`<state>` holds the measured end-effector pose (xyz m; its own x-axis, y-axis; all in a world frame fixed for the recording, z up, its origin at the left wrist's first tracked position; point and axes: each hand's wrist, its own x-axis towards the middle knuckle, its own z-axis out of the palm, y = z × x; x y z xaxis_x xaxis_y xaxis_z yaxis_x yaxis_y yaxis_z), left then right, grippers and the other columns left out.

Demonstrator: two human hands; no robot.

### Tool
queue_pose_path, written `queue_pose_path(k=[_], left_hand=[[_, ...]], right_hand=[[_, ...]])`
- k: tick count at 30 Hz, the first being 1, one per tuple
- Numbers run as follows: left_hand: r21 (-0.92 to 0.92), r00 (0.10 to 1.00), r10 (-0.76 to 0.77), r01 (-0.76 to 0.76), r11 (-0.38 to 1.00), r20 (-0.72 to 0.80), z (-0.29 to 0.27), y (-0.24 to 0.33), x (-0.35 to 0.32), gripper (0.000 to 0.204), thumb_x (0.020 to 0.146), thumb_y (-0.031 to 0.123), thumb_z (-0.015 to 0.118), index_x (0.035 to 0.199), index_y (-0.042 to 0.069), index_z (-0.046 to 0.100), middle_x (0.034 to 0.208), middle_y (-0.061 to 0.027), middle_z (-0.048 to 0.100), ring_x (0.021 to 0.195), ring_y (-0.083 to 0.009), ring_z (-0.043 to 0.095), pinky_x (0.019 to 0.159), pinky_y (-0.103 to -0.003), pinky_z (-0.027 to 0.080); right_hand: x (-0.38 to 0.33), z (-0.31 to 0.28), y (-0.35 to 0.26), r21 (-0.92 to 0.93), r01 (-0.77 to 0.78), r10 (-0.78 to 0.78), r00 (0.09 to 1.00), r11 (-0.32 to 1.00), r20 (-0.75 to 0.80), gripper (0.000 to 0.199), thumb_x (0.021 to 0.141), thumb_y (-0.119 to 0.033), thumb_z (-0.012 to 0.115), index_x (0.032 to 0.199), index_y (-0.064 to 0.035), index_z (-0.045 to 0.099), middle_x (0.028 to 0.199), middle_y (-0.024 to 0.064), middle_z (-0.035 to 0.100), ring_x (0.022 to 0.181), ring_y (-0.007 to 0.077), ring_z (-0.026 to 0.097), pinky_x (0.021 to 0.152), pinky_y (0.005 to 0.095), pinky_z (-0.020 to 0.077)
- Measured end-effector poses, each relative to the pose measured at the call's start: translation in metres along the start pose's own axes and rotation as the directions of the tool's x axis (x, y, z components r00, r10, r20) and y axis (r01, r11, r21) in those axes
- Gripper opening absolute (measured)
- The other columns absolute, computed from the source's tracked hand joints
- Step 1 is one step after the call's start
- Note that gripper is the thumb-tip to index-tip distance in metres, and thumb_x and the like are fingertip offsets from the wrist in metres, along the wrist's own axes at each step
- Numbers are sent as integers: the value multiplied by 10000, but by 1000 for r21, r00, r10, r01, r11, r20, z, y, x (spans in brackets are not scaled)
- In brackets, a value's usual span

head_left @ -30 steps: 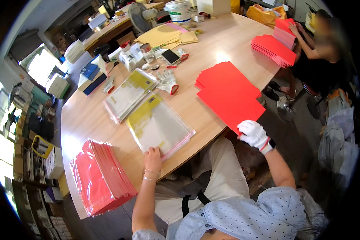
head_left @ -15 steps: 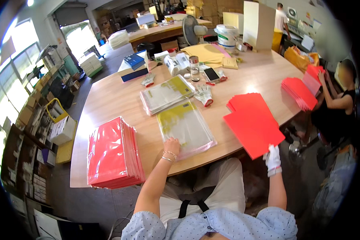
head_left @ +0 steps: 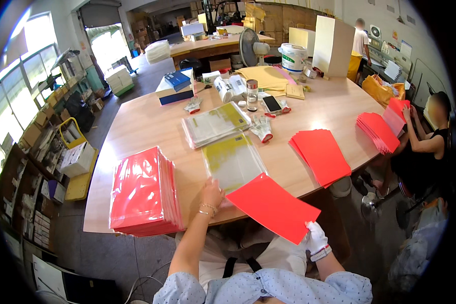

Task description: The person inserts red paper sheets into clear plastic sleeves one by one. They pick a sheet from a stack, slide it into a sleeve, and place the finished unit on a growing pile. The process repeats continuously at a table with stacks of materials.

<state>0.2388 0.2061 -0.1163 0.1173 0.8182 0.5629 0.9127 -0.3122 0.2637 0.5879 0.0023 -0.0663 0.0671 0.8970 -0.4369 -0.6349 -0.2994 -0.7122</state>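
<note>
Red and flat, a single sheet of card (head_left: 272, 206) runs from the near edge of the wooden table (head_left: 152, 121) out over the person's lap, unbent, with a matt, even colour and clean straight edges. The right hand (head_left: 316, 238), in a white glove with a red cuff, pinches the sheet's lower right corner between gloved thumb and fingers. The sheet's far corner lies just beside the fingertips of the left hand (head_left: 211, 193), overlapping the near end of a stack of clear plastic sleeves (head_left: 232, 161) with yellow-green inserts.

The bare left hand, wearing a thin bracelet at the wrist, lies flat with fingers spread and relaxed on that stack's near edge, gripping nothing.

To the left of the left fingers stands a thick pile of red cards already in glossy sleeves (head_left: 143, 191). Beyond the fingers lies a second stack of sleeves (head_left: 215, 124), and past it a pair of white work gloves (head_left: 262, 127). Ahead of the right fingers, well apart, a loose pile of red card (head_left: 320, 154) rests on the table. Far right, another person (head_left: 425, 147) handles a further red pile (head_left: 379, 130).
</note>
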Motion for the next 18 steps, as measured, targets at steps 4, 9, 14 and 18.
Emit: queue_pose_path(k=[4,9,14,18], left_hand=[[-214,803,-341,490,845,489,-47,21,26,257,856,182,564,1006,-24,599,833,-124,655,749,-276,646,666,-370,500],[-530,672,-266,721,447,691,-55,17,29,275,864,119,566,1075,-56,568,776,-102,655,605,-165,648,553,-271,502],[-687,739,-346,669,284,578,-60,50,5,400,862,75,562,1223,-62,458,780,-101,652,596,-161,640,560,-254,512],[-938,823,-504,341,67,263,-5,101,-31,459,861,66,556,1277,-38,391,857,-126,648,751,-183,639,626,-289,525]], right_hand=[[-3,7,10,152,-79,100,985,985,-138,119,907,-143,447,944,-112,555,767,-29,569,547,83,524,450,220,437],[-9,20,5,66,21,-25,998,998,56,94,922,-137,440,972,-121,518,731,-31,540,513,55,487,433,173,418],[-15,37,6,56,57,-58,998,997,9,102,926,-140,434,1000,-117,501,795,-32,537,579,51,505,448,175,426],[-21,55,3,261,-67,84,995,963,-53,99,928,-138,436,1004,-113,494,850,-34,530,632,47,509,463,166,414]])
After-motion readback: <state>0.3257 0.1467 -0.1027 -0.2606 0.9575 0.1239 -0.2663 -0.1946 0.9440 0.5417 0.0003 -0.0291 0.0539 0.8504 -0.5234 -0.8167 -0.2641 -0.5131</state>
